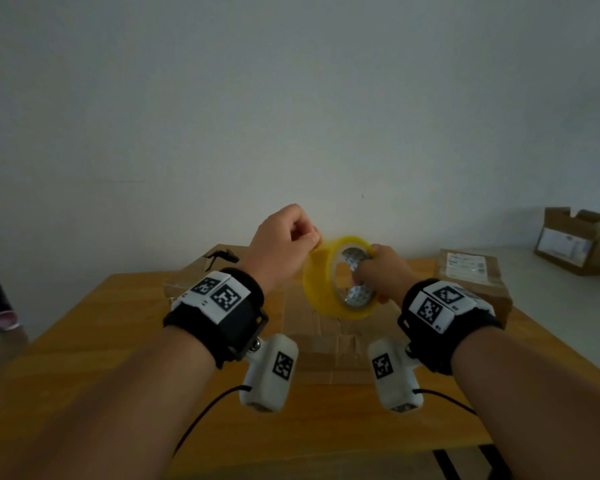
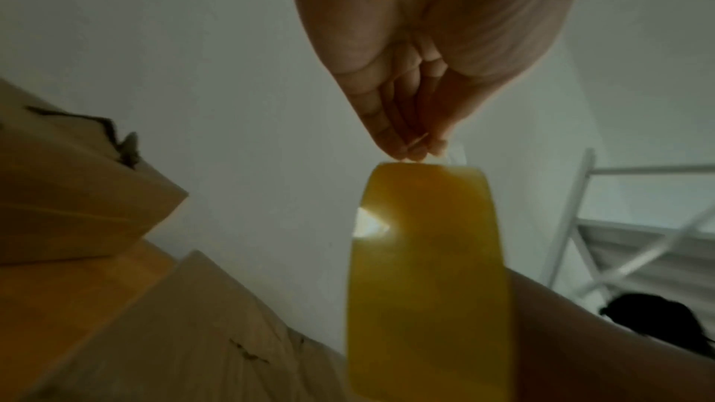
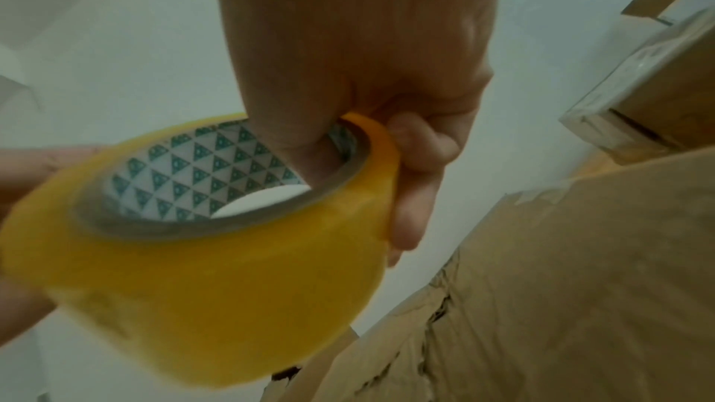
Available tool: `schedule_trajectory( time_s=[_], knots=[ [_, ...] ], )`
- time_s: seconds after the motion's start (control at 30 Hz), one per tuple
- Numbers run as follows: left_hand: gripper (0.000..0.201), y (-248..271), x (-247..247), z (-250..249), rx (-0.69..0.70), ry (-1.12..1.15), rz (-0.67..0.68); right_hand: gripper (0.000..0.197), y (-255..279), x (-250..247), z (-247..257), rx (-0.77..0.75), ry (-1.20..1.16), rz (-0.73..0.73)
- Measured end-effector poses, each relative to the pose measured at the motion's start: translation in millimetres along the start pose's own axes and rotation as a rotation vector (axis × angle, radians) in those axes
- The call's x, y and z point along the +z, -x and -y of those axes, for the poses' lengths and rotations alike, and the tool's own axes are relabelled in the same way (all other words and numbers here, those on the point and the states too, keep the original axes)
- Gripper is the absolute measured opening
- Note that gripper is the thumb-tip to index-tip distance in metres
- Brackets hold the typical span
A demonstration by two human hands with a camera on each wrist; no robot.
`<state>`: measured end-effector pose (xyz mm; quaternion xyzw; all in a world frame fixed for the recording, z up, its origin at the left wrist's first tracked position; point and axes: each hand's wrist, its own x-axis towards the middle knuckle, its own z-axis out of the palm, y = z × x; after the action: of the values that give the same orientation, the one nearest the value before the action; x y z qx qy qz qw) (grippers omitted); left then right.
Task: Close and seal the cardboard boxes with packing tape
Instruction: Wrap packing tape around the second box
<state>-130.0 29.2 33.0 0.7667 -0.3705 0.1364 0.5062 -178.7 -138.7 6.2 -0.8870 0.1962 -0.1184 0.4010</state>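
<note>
A yellow roll of packing tape (image 1: 326, 289) (image 2: 425, 271) (image 3: 216, 280) hangs in the air above a flat cardboard box (image 1: 329, 344) (image 3: 561, 286) on the wooden table (image 1: 84, 341). My right hand (image 1: 378, 271) (image 3: 360, 72) grips the roll, thumb through its patterned core and fingers round the outside. My left hand (image 1: 284, 244) (image 2: 410, 145) pinches the loose tape end at the top of the roll with curled fingertips. The box lid lies closed and creased under the roll.
A second cardboard box (image 1: 201, 268) (image 2: 77, 194) stands behind the left wrist. A taped parcel (image 1: 475, 275) sits at the table's right rear. An open box (image 1: 579, 240) rests on a white surface farther right. A white rack (image 2: 619, 225) shows in the left wrist view.
</note>
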Motion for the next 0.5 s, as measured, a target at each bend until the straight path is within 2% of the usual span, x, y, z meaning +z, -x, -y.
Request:
schedule_trajectory(
  time_s=[0.07, 0.1, 0.17, 0.2, 0.23, 0.33, 0.4, 0.5],
  knots=[
    [0.014, -2.1, -4.9, 3.8, -0.075, 0.107, -0.001, 0.025, 4.1, -2.0, 0.6, -0.019, -0.017, 0.024],
    [0.019, -2.5, -7.2, 5.7, -0.106, 0.164, 0.012, 0.028, 6.3, -3.3, 0.6, -0.031, -0.032, 0.031],
    [0.036, -2.5, -9.4, 8.6, -0.125, 0.208, 0.044, 0.024, 8.5, -4.7, -0.8, -0.056, -0.054, 0.053],
    [0.036, -3.0, -9.3, 9.0, -0.123, 0.191, 0.050, 0.016, 8.7, -4.7, -1.3, -0.059, -0.060, 0.064],
    [0.028, -3.5, -8.3, 9.0, -0.123, 0.166, 0.049, 0.007, 9.3, -4.3, -1.4, -0.064, -0.068, 0.069],
    [0.008, -4.3, -4.0, 10.6, -0.140, 0.127, 0.018, 0.011, 8.6, -3.0, -4.1, -0.077, -0.082, 0.068],
    [0.012, -4.8, -1.5, 11.2, -0.118, 0.084, 0.002, 0.015, 9.4, -2.3, -5.3, -0.101, -0.100, 0.066],
    [0.009, -4.6, 2.2, 8.1, -0.092, -0.006, -0.006, 0.031, 9.0, -0.7, -6.8, -0.140, -0.096, 0.049]
  ],
)
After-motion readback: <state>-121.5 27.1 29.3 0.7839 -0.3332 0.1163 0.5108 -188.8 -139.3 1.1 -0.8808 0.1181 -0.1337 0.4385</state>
